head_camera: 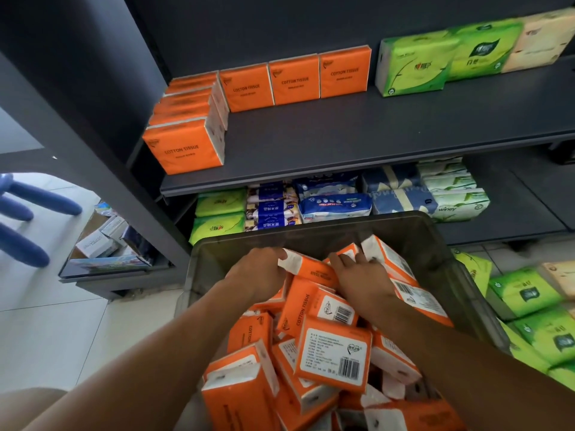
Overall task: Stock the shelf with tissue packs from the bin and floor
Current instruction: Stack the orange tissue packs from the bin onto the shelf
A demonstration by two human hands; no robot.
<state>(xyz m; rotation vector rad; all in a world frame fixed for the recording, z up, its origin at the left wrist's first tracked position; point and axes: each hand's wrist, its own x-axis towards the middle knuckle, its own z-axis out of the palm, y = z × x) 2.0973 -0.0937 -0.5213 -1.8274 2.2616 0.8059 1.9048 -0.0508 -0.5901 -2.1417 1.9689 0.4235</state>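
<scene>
While my left hand pinches one orange pack — long axis crosswise, white end at that hand — my right hand lies at its other end, grip unclear; beyond, a back row of three.

Bin is sitting in front of shelf, tissue packs lying jumbled inside it. Row of packs standing along shelf's left side and back; floor packs lying right of bin.

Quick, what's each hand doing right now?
Left hand: closed on an orange plastic-wrapped tissue pack in the grey plastic bin.
Right hand: on a neighbouring orange tissue pack; grip cannot be told.
</scene>
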